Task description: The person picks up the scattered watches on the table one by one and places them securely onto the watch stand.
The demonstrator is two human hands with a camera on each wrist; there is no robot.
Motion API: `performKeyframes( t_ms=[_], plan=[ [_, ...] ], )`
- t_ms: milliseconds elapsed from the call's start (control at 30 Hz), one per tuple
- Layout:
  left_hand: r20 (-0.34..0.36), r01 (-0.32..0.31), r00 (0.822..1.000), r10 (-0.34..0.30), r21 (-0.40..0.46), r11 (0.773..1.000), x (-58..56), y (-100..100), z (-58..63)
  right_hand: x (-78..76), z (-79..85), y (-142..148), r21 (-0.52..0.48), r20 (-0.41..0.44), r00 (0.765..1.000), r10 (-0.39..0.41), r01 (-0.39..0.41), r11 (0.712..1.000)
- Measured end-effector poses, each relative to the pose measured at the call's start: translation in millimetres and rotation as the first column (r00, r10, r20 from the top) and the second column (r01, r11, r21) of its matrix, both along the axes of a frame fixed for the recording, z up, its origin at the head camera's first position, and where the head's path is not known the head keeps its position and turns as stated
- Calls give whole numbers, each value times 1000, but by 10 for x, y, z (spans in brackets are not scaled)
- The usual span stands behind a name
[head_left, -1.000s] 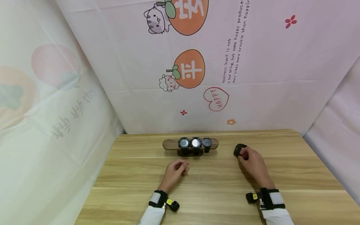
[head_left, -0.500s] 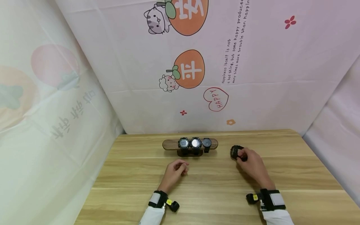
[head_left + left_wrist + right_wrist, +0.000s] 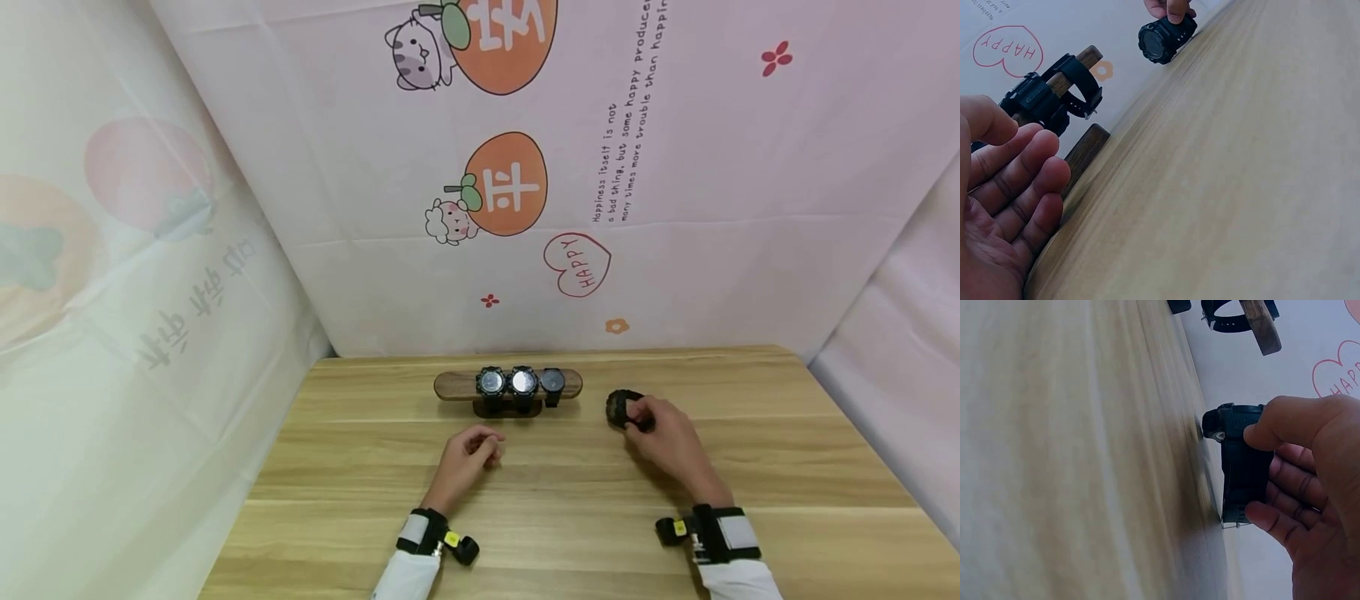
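My right hand [image 3: 672, 437] pinches a black wristwatch [image 3: 618, 408] by its strap, thumb on one side and fingers on the other. In the right wrist view the watch [image 3: 1244, 469] is seen side-on, close over the tabletop, with its buckle at the lower end. The left wrist view shows its round dark face [image 3: 1152, 44] turned toward the stand side. My left hand [image 3: 461, 462] rests near the table in front of the watch stand [image 3: 453, 385], fingers loosely curled and holding nothing. Three dark watches sit side by side on the stand's wooden bar, the rightmost watch [image 3: 552, 382] being smaller.
The wood-grain table [image 3: 570, 517] ends at the back against a white printed cloth [image 3: 690, 275]. More cloth hangs at the left and right sides. The stand's dark base [image 3: 507, 409] stands between the two hands, toward the back edge.
My right hand has shifted a little left and slightly nearer with the wristwatch, bringing it closer to the stand. The left hand and the stand have stayed in place.
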State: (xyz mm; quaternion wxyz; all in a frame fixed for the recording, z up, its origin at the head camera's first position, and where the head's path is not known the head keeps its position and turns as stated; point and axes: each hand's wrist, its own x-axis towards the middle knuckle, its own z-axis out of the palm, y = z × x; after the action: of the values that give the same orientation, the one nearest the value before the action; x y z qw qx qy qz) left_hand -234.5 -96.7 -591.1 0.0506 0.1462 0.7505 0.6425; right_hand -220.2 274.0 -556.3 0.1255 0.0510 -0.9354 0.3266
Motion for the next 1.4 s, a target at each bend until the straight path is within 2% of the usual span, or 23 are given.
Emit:
performKeyframes(
  t_ms=[200, 733, 1400],
  plan=[
    [-6, 0, 1000, 0, 0, 1000, -4, 0, -17, -11, -13, -42, -13, 8, 1000, 30, -29, 999],
    [26, -12, 1000, 12, -16, 1000, 6, 3, 17, -2, 8, -125, -18, -32, 994, 101, -102, 995],
    [-11, -11, 1000, 10, -38, 999, 12, -6, 19, 10, 17, -272, -36, -32, 988, 149, -150, 988]
  ],
)
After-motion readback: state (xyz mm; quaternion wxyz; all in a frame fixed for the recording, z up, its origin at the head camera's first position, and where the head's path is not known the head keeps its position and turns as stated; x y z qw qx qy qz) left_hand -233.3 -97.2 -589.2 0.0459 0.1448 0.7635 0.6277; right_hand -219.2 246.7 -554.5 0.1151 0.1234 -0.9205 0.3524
